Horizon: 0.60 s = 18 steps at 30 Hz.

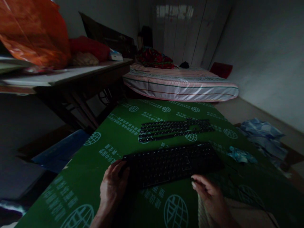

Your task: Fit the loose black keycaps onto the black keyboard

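Note:
A black keyboard lies slightly slanted on the green table, its key area looking stripped of most caps. My left hand is closed around its left end, thumb over the frame. By the keyboard's front edge, right of its middle, my right hand pinches a small black keycap between thumb and fingertips; little of it shows. Beyond the keyboard, loose black keycaps are laid out in rows like a keyboard layout. A dark cable runs over the table on the right.
The green table has white globe prints and lettering. A crumpled teal cloth or wrapper lies at right. A side table with an orange bag stands at left. Behind is a bed; bluish fabric lies beyond the right edge.

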{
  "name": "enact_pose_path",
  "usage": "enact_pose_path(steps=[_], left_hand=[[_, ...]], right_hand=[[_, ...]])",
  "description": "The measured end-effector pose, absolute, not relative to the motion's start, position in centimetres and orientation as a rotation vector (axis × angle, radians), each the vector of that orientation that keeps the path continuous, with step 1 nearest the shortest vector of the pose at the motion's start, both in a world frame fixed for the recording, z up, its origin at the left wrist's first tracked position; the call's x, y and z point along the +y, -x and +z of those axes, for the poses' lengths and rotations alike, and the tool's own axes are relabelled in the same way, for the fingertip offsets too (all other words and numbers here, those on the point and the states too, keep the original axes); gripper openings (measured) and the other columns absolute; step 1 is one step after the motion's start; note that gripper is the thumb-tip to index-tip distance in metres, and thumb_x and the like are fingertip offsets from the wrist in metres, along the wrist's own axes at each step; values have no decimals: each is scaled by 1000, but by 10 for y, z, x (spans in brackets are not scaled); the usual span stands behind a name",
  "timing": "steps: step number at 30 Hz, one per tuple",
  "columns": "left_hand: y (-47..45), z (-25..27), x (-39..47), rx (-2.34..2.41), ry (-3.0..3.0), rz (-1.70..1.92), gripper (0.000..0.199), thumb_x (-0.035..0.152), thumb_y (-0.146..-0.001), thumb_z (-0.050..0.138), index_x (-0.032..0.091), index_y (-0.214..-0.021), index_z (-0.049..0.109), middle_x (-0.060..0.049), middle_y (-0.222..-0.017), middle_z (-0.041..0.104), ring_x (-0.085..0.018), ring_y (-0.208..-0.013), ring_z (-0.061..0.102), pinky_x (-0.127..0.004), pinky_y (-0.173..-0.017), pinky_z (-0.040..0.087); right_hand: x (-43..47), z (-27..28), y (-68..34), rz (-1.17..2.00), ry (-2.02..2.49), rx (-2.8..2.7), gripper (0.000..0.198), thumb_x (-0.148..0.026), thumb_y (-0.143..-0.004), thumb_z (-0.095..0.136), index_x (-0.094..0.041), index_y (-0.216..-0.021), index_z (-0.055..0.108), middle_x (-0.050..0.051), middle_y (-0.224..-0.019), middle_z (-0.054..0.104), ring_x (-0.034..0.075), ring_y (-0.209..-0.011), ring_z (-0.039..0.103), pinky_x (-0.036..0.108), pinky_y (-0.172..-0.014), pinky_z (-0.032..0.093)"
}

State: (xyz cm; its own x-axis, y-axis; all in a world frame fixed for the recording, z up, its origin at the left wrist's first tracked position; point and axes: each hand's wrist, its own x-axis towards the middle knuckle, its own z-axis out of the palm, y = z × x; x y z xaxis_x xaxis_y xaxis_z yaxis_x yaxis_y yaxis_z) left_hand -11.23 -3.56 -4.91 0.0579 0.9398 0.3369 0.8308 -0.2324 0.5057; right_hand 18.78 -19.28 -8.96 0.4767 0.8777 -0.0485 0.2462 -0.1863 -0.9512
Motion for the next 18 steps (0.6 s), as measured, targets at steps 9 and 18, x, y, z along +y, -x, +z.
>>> enact_pose_path(steps=[9,18], left_hand=[[112,-53,-35,1840,-2157,925,34,43,-78,49,22,-95,68,-6,-107,65,-24,-95,63,-36,-85,52],[111,-48,-35,1826,-2174,932,31,43,-78,49,23,-92,68,-5,-106,66,-23,-93,63,-35,-85,52]], right_hand=[[-193,-88,-187,753,1702,-967,37,-52,-72,64,-21,-91,73,8,-85,73,21,-75,69,25,-67,57],[-193,-84,-186,715,1709,-962,41,-56,-71,63,-21,-89,73,8,-83,73,21,-72,69,24,-65,57]])
